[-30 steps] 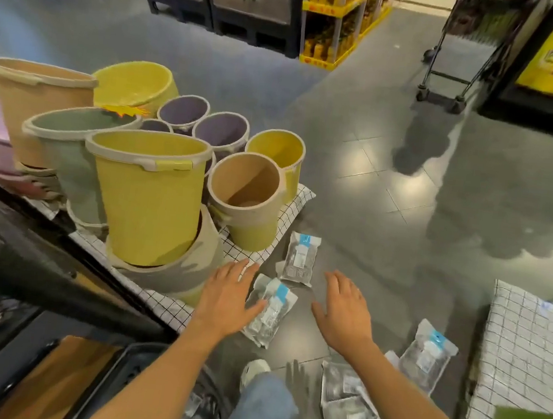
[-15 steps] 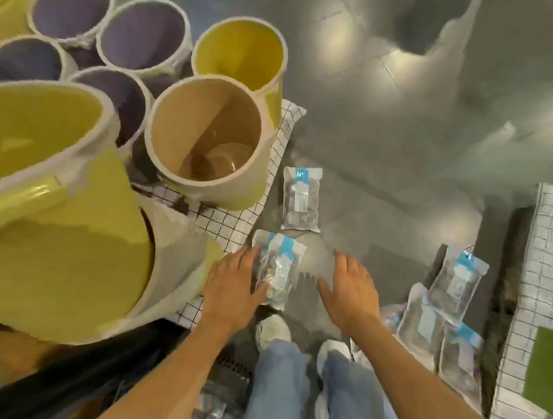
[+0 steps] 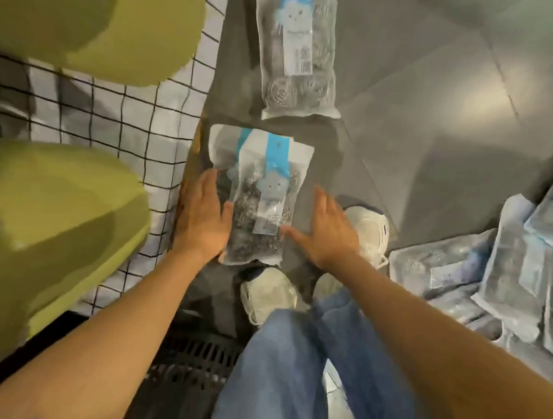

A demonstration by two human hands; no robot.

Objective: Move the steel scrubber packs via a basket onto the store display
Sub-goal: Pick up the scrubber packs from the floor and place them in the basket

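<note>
Lying on the floor (image 3: pixel 415 128) with its long axis pointing away from the person, the steel scrubber pack (image 3: pixel 258 204) is flanked by flat, empty hands, its left edge touched by the left hand (image 3: pixel 203 216), the right hand (image 3: pixel 325 234) held just beside its right edge.

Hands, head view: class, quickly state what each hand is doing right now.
Left hand: open, straight fingers against the scrubber pack at its left edge, gripping nothing.
Right hand: open, fingers spread by the pack's right edge, holding nothing.
</note>
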